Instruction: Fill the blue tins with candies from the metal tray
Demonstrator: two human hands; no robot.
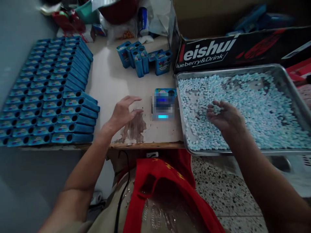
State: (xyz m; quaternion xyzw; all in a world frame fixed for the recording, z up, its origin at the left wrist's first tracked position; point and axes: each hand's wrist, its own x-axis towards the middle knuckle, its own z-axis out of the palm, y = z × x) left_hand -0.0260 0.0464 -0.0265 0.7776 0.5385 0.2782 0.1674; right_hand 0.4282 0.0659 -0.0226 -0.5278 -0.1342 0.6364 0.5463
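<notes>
My left hand [126, 111] hovers over the table with its fingers apart and nothing in it. My right hand [224, 118] is over the metal tray [184, 129], palm up, with small pale blue candies [217, 108] on its curled fingers. More blue and white candies [267, 123] cover much of the tray. Between my hands, a blue box [159, 91] with a round hole lies on or against a small device [162, 111], which is partly blurred out. Rows of blue boxes [46, 94] stand packed together at the left.
Several blue boxes [139, 60] stand at the back of the table [104, 77]. A large black cardboard box [209, 51] sits behind the tray. Further back are a blue can [143, 21], a dark red bowl [119, 11] and a plastic bag [122, 32]. The table's front edge is worn.
</notes>
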